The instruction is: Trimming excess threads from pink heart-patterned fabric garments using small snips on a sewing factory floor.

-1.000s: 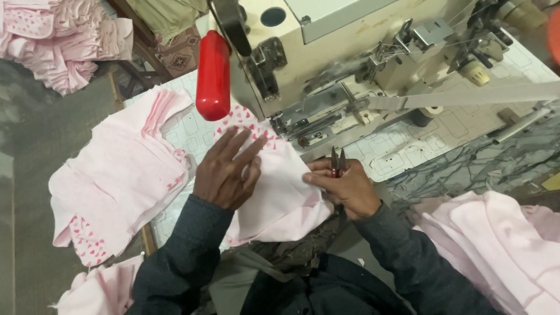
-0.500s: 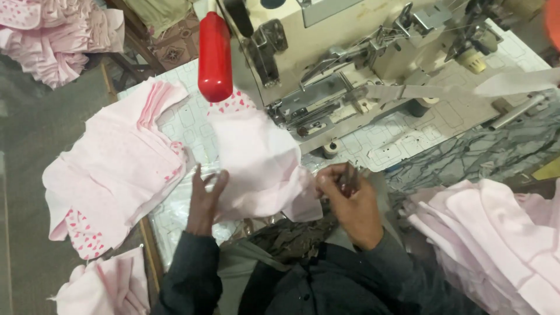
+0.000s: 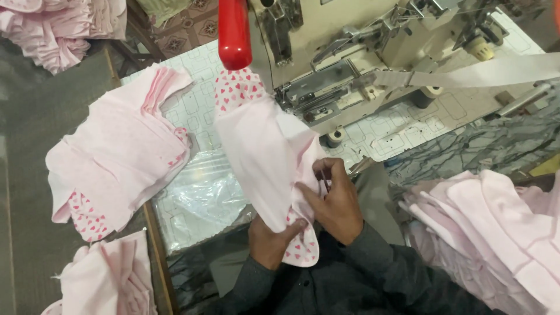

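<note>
A pale pink garment piece (image 3: 262, 151) with red heart-print trim stretches from the sewing machine (image 3: 350, 64) down to the table's near edge. My left hand (image 3: 271, 239) grips its lower end from underneath, thumb on the heart-print hem. My right hand (image 3: 332, 201) pinches the garment's right edge, with a small dark metal tool partly visible between the fingers. Both hands sit close together just in front of my body.
A stack of finished pink pieces (image 3: 116, 151) lies on the table's left. More pink garments pile at right (image 3: 490, 233), lower left (image 3: 105, 280) and upper left (image 3: 58, 29). A red cylinder (image 3: 234, 32) hangs above. Clear plastic sheet (image 3: 204, 198) covers the table. A pale strip (image 3: 484, 73) feeds rightward.
The garment has been pulled toward me and away from the needle area. My left hand slid from on top of the cloth to under its lower hem; my right hand closed in on its edge.
</note>
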